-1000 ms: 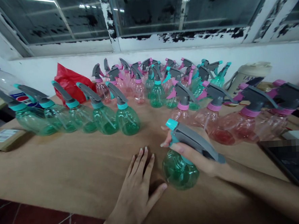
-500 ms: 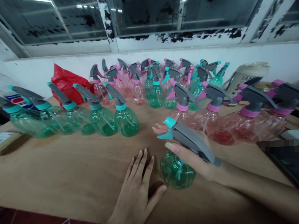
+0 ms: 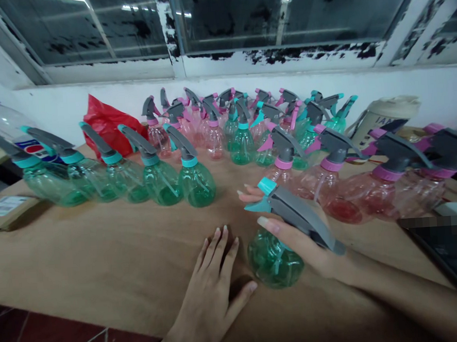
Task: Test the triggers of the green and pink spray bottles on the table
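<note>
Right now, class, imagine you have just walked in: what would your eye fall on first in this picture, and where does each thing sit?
First, the right hand gripping a green translucent plastic spray bottle with a grey trigger head at the front of the brown table, the left hand flat beside it. Behind, a row of matching green spray bottles stands to the left, pink translucent spray bottles to the right, with more crowded under the window.

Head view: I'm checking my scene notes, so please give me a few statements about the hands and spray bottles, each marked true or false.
1. The right hand grips a green spray bottle. True.
2. The left hand holds a pink bottle. False: it lies flat on the brown table, open.
3. A row of green spray bottles stands at the left. True.
4. The red bag lies at the table's front edge. False: it sits at the back, by the wall.
</note>
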The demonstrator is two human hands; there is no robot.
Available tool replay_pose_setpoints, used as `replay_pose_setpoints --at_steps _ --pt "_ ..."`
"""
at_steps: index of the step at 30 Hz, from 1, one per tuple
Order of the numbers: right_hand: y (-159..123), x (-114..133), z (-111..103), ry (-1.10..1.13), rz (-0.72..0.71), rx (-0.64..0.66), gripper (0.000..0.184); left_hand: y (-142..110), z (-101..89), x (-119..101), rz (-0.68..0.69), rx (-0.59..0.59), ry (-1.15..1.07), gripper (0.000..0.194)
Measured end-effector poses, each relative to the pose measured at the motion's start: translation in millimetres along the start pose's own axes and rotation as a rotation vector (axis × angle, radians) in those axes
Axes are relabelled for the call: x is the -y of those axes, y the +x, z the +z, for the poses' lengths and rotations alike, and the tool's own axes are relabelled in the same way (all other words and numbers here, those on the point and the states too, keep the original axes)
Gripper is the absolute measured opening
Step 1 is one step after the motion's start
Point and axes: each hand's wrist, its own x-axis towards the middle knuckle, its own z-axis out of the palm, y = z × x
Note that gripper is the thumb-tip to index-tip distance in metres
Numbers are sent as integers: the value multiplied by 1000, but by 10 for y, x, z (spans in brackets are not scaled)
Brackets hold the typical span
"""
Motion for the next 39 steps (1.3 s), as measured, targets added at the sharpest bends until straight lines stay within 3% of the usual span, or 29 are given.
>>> replay_pose_setpoints --at_steps 9,15,18,23,30,39 --pt "8 3 14 35 10 2 26 -9 -5 -2 0 -22 -22 68" --pt "37 0 -23 19 42 34 10 -2 -15 -3 -1 -20 -43 72" --pt "47 8 -47 -1 47 27 18 0 -12 -3 -5 -12 -38 72" --pt "51 8 -71 16 19 43 16 0 -2 -6 -6 -19 -27 71" --pt "7 -38 -44 1 -13 -21 32 0 -19 -1 -2 -18 -33 71" --pt "7 -51 -37 -16 -22 -4 33 7 -9 9 18 0 4 67"
